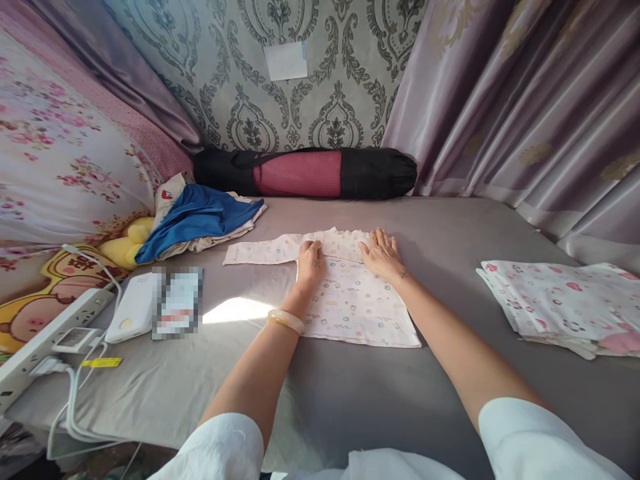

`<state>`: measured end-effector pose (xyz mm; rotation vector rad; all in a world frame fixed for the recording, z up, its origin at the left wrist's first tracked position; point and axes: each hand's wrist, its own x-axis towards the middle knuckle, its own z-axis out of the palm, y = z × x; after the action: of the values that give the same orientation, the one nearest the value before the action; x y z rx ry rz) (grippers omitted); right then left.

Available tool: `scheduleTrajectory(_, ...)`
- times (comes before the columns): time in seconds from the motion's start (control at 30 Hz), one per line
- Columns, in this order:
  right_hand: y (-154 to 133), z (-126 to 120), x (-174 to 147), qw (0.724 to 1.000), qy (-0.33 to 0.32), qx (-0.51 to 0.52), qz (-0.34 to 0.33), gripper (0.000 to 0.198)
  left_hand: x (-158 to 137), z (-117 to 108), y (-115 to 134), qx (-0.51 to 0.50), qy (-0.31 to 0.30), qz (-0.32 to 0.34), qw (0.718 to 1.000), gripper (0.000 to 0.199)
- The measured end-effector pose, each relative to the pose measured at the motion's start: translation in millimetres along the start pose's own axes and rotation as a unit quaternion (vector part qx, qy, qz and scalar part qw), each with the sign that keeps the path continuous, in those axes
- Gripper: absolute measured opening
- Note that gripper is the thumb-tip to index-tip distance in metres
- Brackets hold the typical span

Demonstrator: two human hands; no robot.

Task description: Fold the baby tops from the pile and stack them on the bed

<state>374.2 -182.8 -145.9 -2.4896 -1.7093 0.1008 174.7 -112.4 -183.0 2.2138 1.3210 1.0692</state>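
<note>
A small white long-sleeved shirt (pixel 357 307) with a fine print lies spread on the grey bed sheet, its hem toward me. One sleeve (pixel 260 250) stretches out to the left. On the right side no sleeve sticks out; a layer of cloth seems folded across the upper chest. My left hand (pixel 312 261) rests at the left shoulder with its fingers curled closed on the shirt. Flat on the upper right part of the shirt lies my right hand (pixel 383 253), fingers stretched out. A pale bangle (pixel 286 321) circles my left wrist.
Folded printed clothes (pixel 565 303) lie at the right. A blue garment (pixel 200 217) tops a pile at the left, near a white power bank (pixel 133 305), a blurred-out object (pixel 177 303) and a power strip (pixel 55 347) with cables. A black-and-pink rolled bag (pixel 300 173) lies along the wall.
</note>
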Motion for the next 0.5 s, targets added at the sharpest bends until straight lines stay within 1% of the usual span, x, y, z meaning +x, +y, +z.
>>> scheduleTrajectory(0.17, 2.1, 8.3, 8.2, 1.000, -0.013, 0.005, 0.004, 0.072, -0.8, -0.4, 1.7, 0.015, -0.010, 0.004, 1.000, 0.028)
scheduleTrajectory(0.27, 4.3, 11.2, 10.0, 1.000, -0.013, 0.004, 0.001, 0.072, -1.8, 0.9, 1.3, 0.009, -0.005, -0.003, 1.000, 0.027)
scheduleTrajectory(0.4, 5.9, 9.6, 11.4, 1.000, -0.021, 0.000, 0.004, 0.072, -3.5, 0.4, 2.8, 0.009, 0.009, -0.007, 1.000, 0.024)
scheduleTrajectory(0.5, 2.5, 5.0, 9.7, 1.000, -0.025, 0.000, 0.003, 0.070, -4.4, -3.3, 7.4, 0.027, 0.003, 0.008, 1.000, 0.024)
